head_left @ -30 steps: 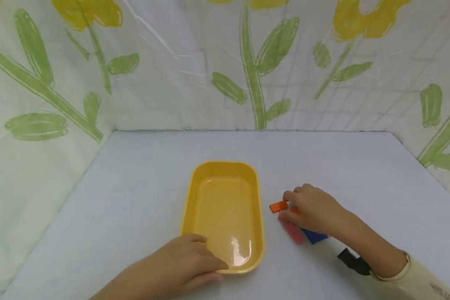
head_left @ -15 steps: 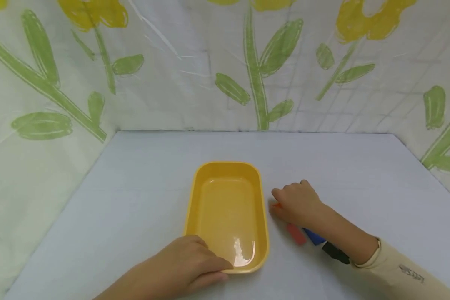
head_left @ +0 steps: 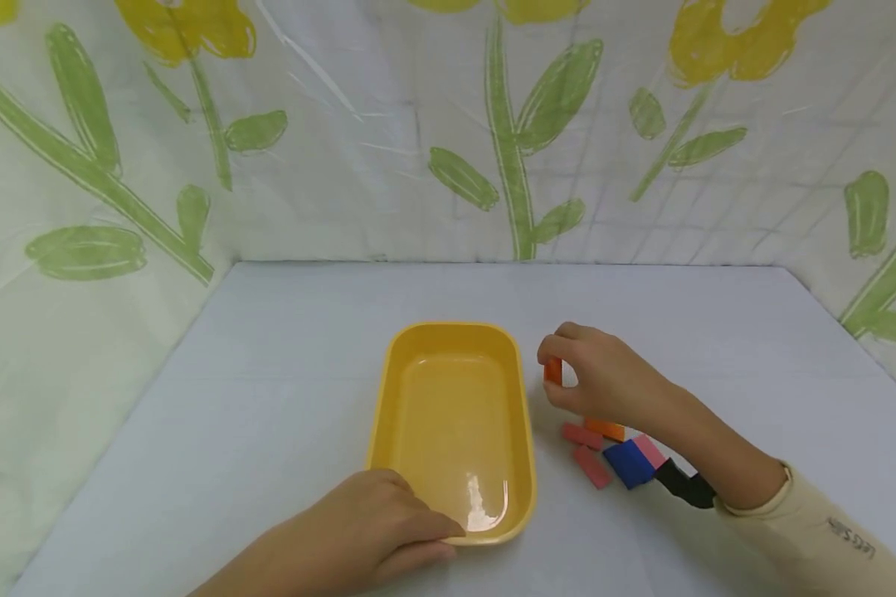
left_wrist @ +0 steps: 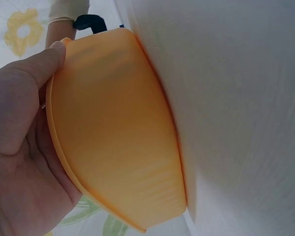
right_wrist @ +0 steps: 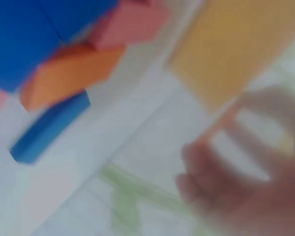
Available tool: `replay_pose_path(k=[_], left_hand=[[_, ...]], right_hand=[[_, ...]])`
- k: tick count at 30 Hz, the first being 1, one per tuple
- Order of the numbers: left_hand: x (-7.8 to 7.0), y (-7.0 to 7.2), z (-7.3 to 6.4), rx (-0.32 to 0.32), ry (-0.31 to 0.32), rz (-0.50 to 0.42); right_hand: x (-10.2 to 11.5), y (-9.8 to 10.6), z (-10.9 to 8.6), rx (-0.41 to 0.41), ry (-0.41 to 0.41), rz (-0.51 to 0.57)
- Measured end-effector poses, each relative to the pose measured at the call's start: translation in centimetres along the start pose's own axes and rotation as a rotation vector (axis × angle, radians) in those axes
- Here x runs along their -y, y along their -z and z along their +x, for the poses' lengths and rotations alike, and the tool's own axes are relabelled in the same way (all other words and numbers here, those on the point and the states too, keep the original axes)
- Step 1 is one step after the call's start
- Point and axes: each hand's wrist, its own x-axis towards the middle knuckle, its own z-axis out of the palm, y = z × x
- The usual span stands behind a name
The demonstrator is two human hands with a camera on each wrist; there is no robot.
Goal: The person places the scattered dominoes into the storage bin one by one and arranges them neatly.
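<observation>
My left hand (head_left: pixel 373 522) grips the near-left rim of a yellow rectangular tray (head_left: pixel 455 431). In the left wrist view the thumb lies against the tray's rim, and its outer side (left_wrist: pixel 113 128) faces the camera. To the right of the tray, my right hand (head_left: pixel 616 377) pinches a small orange block (head_left: pixel 553 372) between thumb and fingers, raised above the table. The right wrist view blurs this hand (right_wrist: pixel 250 152). Below it lie two salmon-coloured blocks (head_left: pixel 592 467), another orange block (head_left: pixel 605 428), a blue block (head_left: pixel 629 463) and a pink block (head_left: pixel 649 451).
A black piece (head_left: pixel 684 486) lies by the right forearm, partly hidden by the sleeve. In the right wrist view a narrow blue block (right_wrist: pixel 51 128) sits beside the orange one. A white table (head_left: pixel 306 332) is bordered by a flower-printed curtain (head_left: pixel 343 149).
My right hand reached left onto the orange block beside the tray, then lifted it up and away from the pile, uncovering the other blocks. My left hand stays on the tray.
</observation>
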Motion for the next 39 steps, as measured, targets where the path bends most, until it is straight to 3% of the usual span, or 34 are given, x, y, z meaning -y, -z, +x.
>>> replay_pose_path(k=[4, 12, 16, 20, 24, 31, 39], left_hand=[[0.0, 0.1, 0.1, 0.012, 0.008, -0.004], [0.0, 0.5, 0.3, 0.095, 0.074, -0.092], [0.0, 0.5, 0.2, 0.084, 0.075, -0.078], [-0.1, 0.5, 0.3, 0.114, 0.096, -0.127], [0.0, 0.5, 0.4, 0.143, 0.109, -0.150], [0.1, 0.3, 0.4, 0.073, 0.054, -0.107], [0.2, 0.2, 0.4, 0.064, 0.042, -0.111]], right_hand=[[0.0, 0.5, 0.7, -0.024, 0.086, -0.012], [0.7, 0.6, 2.8, 0.021, 0.142, -0.020], [1.5, 0.0, 4.1, 0.053, 0.199, -0.027], [2.5, -1.0, 5.2, 0.093, 0.238, -0.063], [3.0, -2.4, 6.0, 0.070, 0.299, -0.149], [3.1, -4.0, 6.9, 0.099, 0.323, -0.159], [3.3, -5.1, 7.7, 0.171, 0.317, -0.142]])
